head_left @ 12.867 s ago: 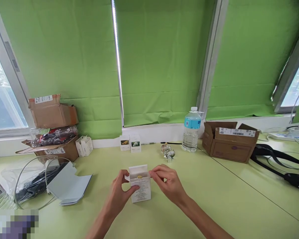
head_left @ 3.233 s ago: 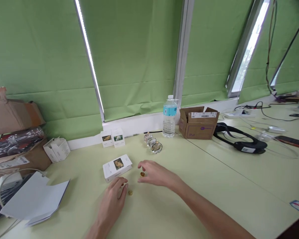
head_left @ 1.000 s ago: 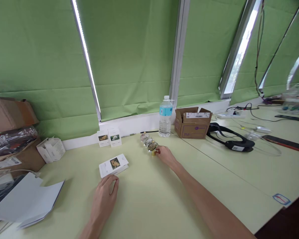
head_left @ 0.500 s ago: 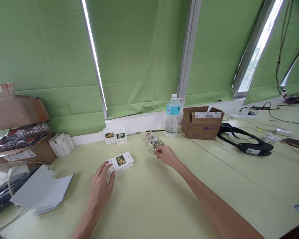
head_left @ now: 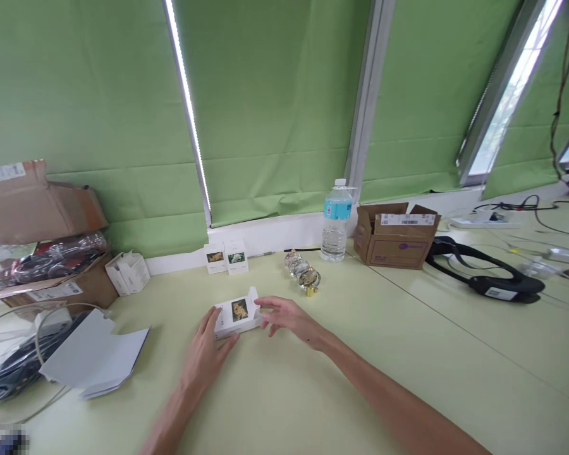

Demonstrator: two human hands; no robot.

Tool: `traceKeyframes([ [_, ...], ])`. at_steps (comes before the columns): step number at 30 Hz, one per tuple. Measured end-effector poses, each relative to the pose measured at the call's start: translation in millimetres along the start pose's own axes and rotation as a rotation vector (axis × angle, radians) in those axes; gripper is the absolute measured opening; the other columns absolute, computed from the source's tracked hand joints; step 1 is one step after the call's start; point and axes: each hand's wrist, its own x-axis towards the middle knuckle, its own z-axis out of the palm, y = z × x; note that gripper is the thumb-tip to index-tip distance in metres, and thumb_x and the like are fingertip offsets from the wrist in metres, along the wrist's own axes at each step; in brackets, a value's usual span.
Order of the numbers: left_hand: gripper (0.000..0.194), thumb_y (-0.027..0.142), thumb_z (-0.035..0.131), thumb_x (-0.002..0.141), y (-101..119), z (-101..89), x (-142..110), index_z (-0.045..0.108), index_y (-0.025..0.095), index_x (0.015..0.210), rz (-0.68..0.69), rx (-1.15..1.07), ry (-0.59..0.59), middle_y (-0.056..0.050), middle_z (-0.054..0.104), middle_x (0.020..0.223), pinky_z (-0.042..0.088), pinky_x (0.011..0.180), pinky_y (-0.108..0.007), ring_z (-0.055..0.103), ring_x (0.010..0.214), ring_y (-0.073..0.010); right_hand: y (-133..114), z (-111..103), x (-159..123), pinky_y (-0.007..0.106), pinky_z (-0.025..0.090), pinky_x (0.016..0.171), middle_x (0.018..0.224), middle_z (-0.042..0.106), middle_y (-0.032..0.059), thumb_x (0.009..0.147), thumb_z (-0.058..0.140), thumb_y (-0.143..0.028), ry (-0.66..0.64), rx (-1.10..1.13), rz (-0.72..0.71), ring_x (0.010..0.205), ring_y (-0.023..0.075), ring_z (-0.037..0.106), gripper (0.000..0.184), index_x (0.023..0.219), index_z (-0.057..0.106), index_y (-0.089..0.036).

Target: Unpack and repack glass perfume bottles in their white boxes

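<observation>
A small white carton point(head_left: 227, 323) with a printed picture on top lies on the table. A white flap point(head_left: 253, 298) stands raised at its right end. Around the carton's left end, my left hand point(head_left: 206, 354) is closed, thumb along the near side and fingers at the far side. My right hand point(head_left: 289, 319) meets the right end by the flap, its fingertips against the carton. Just beyond my right hand is a row of shiny silver and gold pieces point(head_left: 301, 268), their exact kind unclear.
Two small white picture boxes point(head_left: 237, 257) stand at the wall. A water bottle point(head_left: 336, 221) and an open cardboard box point(head_left: 396, 243) are behind, with a black headset point(head_left: 493, 281) to the right. At left lie folded white sheets point(head_left: 97, 354), cables and a stack of cardboard boxes point(head_left: 42, 208).
My right hand has left the shiny pieces and moved left to the carton's right end. A flap now stands up there. My left hand stays at the carton; the view has turned slightly left.
</observation>
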Motion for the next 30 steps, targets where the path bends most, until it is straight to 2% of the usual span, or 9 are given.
traceKeyframes([
  [4,0.06,0.043,0.059,0.082,5.5,-3.0,-1.5,0.04,0.026,0.136,0.004,0.069,-0.022,-0.009,0.045,0.143,0.046,0.097,-0.041,0.048,0.127,-0.0279,-18.1,7.5,-7.6,0.035,0.055,0.073,0.127,0.056,0.0113,0.081,0.066,-0.046,-0.101,0.036,-0.062,0.086,0.0185,0.064,0.051,0.125,0.058,-0.022],
  [9,0.046,0.017,0.05,0.082,14.0,-13.2,-0.4,0.045,0.028,0.127,-0.026,0.061,-0.025,-0.006,0.049,0.137,0.049,0.082,-0.032,0.059,0.11,-0.0223,-32.3,19.7,-18.7,0.038,0.051,0.083,0.091,0.069,0.0046,0.083,0.064,-0.042,-0.236,-0.057,-0.039,0.082,0.0191,0.066,0.046,0.125,0.058,-0.023],
  [11,0.039,0.017,0.048,0.083,16.4,-17.9,1.2,0.049,0.026,0.12,-0.052,0.009,-0.021,-0.006,0.057,0.126,0.048,0.077,-0.031,0.063,0.098,-0.0213,-31.6,21.2,-19.4,0.034,0.051,0.081,0.098,0.068,0.0048,0.083,0.063,-0.036,-0.169,-0.159,-0.094,0.083,0.0179,0.064,0.038,0.119,0.062,-0.024],
  [13,0.029,0.027,0.051,0.085,18.4,-21.6,3.4,0.051,0.025,0.114,-0.074,-0.092,-0.014,-0.005,0.064,0.109,0.048,0.073,-0.031,0.063,0.087,-0.0208,-27.2,19.8,-17.2,0.03,0.05,0.076,0.103,0.067,0.0047,0.083,0.06,-0.027,-0.026,-0.327,-0.174,0.079,0.0159,0.062,0.036,0.119,0.061,-0.024],
  [15,0.03,0.039,0.055,0.084,20.8,-23.7,5.6,0.054,0.023,0.109,-0.094,-0.233,-0.019,-0.003,0.066,0.096,0.048,0.07,-0.031,0.062,0.081,-0.0204,-21.0,15.8,-13.1,0.028,0.049,0.069,0.101,0.066,0.0046,0.084,0.056,-0.023,0.113,-0.501,-0.237,0.07,0.0133,0.059,0.038,0.122,0.058,-0.024],
  [19,0.04,0.047,0.063,0.079,27.8,-25.3,7.9,0.058,0.019,0.107,-0.158,-0.607,-0.102,-0.005,0.067,0.094,0.05,0.067,-0.029,0.062,0.082,-0.0206,-10.8,5.1,-5.6,0.025,0.04,0.056,0.09,0.063,0.0032,0.087,0.055,-0.033,0.245,-0.669,-0.309,0.058,0.0107,0.048,0.02,0.098,0.064,-0.02],
  [21,0.042,0.047,0.063,0.079,31.7,-26.4,7.7,0.059,0.018,0.109,-0.174,-0.736,-0.17,-0.005,0.068,0.096,0.051,0.069,-0.029,0.062,0.084,-0.0207,-8.2,-0.6,-3.1,0.024,0.034,0.051,0.074,0.059,-0.0002,0.087,0.055,-0.037,0.268,-0.679,-0.285,0.055,0.0106,0.043,0.021,0.083,0.064,-0.019],
  [24,0.04,0.047,0.062,0.08,37.2,-30.0,6.7,0.06,0.018,0.108,-0.187,-0.785,-0.215,-0.006,0.068,0.096,0.05,0.072,-0.029,0.062,0.086,-0.0203,-6.7,-9.9,0.2,0.024,0.028,0.047,0.06,0.05,-0.0039,0.088,0.053,-0.039,0.281,-0.644,-0.221,0.05,0.0101,0.037,0.024,0.079,0.064,-0.019],
  [30,0.041,0.049,0.06,0.081,44.3,-37.3,6.7,0.061,0.017,0.106,-0.245,-0.72,-0.206,-0.007,0.069,0.096,0.05,0.073,-0.031,0.064,0.083,-0.0216,-11.8,-36.7,2.7,0.023,0.034,0.046,0.059,0.05,-0.004,0.086,0.054,-0.047,0.501,-0.457,-0.247,0.049,0.0109,0.044,0.03,0.09,0.062,-0.017],
])
